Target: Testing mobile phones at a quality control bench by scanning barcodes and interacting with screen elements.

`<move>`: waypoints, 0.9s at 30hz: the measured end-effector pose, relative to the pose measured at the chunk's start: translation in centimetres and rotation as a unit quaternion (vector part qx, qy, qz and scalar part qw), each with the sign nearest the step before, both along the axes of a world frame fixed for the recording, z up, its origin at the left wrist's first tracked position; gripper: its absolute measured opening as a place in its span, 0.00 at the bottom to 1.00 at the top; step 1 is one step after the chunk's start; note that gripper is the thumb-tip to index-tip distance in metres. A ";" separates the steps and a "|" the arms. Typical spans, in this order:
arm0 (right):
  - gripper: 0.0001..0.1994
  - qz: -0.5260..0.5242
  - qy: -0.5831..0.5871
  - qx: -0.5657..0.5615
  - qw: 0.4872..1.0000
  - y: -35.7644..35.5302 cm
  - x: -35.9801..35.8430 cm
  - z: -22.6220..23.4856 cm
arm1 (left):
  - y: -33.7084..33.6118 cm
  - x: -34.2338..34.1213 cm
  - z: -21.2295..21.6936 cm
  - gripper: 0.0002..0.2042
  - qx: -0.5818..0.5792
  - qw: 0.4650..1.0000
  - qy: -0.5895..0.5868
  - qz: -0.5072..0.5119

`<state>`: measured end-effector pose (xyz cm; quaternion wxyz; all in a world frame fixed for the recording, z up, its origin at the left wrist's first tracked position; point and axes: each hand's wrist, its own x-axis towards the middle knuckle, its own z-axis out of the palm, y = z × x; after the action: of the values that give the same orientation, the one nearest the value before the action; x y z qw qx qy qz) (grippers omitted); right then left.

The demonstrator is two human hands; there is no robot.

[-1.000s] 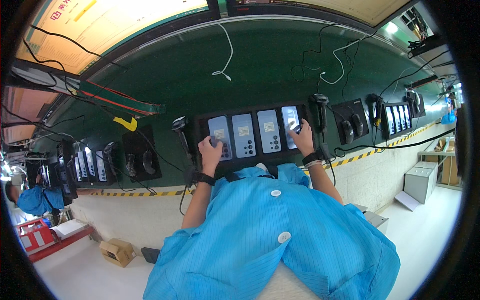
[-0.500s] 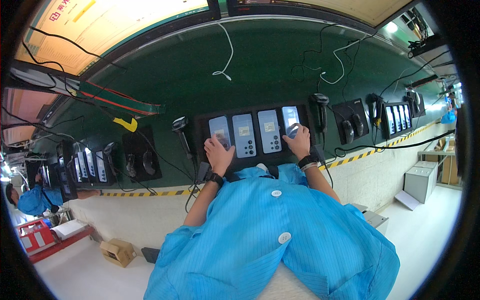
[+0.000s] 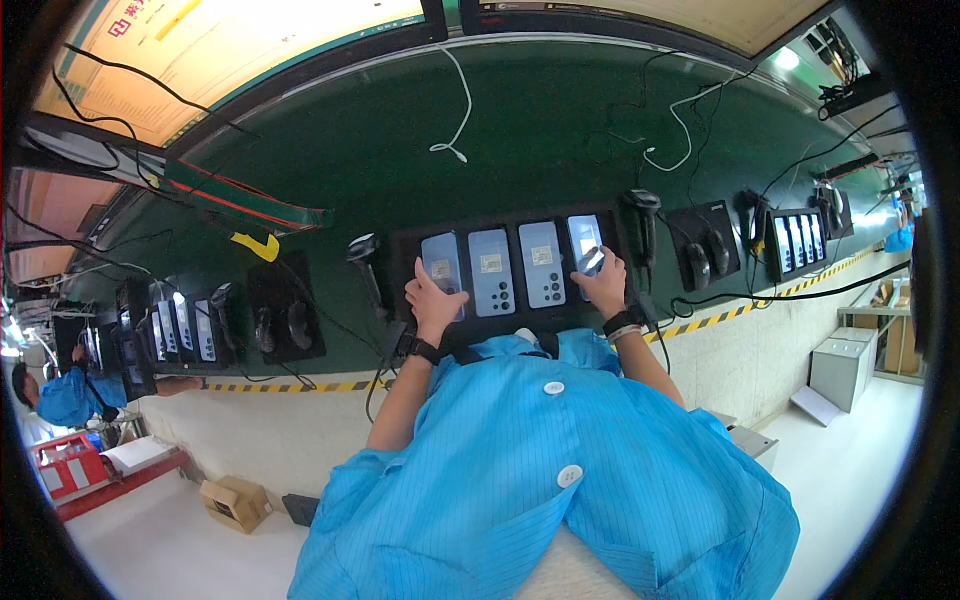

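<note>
Four-sided black tray [image 3: 510,325] on the green bench holds several pale blue smartphones side by side. My left hand [image 3: 434,302] spans the leftmost smartphone [image 3: 440,253], thumb at its right edge and forefinger at its left, hiding its lower part. At the other end, my right hand [image 3: 603,287] has thumb and fingers at the sides of the rightmost smartphone [image 3: 582,232]. Between my hands lie a smartphone with a pale label [image 3: 489,264] and another labelled smartphone [image 3: 541,262], camera lenses toward me. Both wrists wear black bands with cords.
Barcode scanners stand left [image 3: 366,262] and right [image 3: 645,215] of the tray. Computer mice rest on dark mats [image 3: 707,232] farther along. White cables [image 3: 462,110] and monitors lie beyond. Striped tape [image 3: 340,385] marks the near edge. A co-worker in blue [image 3: 70,398] is at far left.
My left forefinger has straightened along the leftmost smartphone's left side. My right hand has shifted slightly right and nearer. The view has shifted a little; the smartphones stay in the tray.
</note>
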<state>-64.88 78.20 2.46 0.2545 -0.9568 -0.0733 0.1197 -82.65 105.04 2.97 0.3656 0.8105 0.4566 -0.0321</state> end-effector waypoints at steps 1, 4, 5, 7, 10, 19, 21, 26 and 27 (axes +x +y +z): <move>0.41 0.006 -0.007 0.009 1.000 -0.1 0.1 0.0 | 0.1 0.1 0.2 0.56 0.004 1.000 -0.008 -0.001; 0.42 -0.007 0.005 0.010 1.000 -0.5 0.3 0.3 | 0.1 0.1 0.9 0.56 0.015 1.000 0.011 -0.001; 0.42 -0.015 0.003 0.011 1.000 -0.7 0.3 0.4 | 0.0 0.0 1.1 0.56 0.026 0.999 0.020 0.001; 0.42 -0.025 0.002 0.010 1.000 -0.9 0.2 0.5 | -0.2 -0.3 1.6 0.56 0.036 0.999 0.031 0.001; 0.41 -0.026 -0.026 -0.008 0.999 -1.2 0.1 0.6 | -0.3 -0.8 2.0 0.55 0.067 0.997 0.037 0.003; 0.33 -0.018 -0.075 -0.019 0.997 -1.0 0.0 -0.3 | -1.3 -1.5 -0.4 0.43 0.192 0.981 -0.012 -0.032; 0.28 -0.018 -0.065 0.004 0.998 -1.3 0.0 -0.6 | -1.5 -1.6 -1.1 0.37 0.200 0.978 -0.043 -0.048; 0.24 0.011 -0.093 0.013 0.995 -2.1 0.0 -1.3 | -1.0 -2.2 -2.1 0.24 0.189 0.977 -0.072 -0.072; 0.23 0.016 -0.107 0.006 0.994 -2.3 -0.1 -1.4 | -0.7 -2.5 -2.0 0.20 0.098 0.990 -0.060 -0.083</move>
<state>-64.97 75.92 1.10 0.2490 -0.9612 -0.1165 0.0207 -85.15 104.34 0.93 0.3076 0.8777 0.3662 0.0313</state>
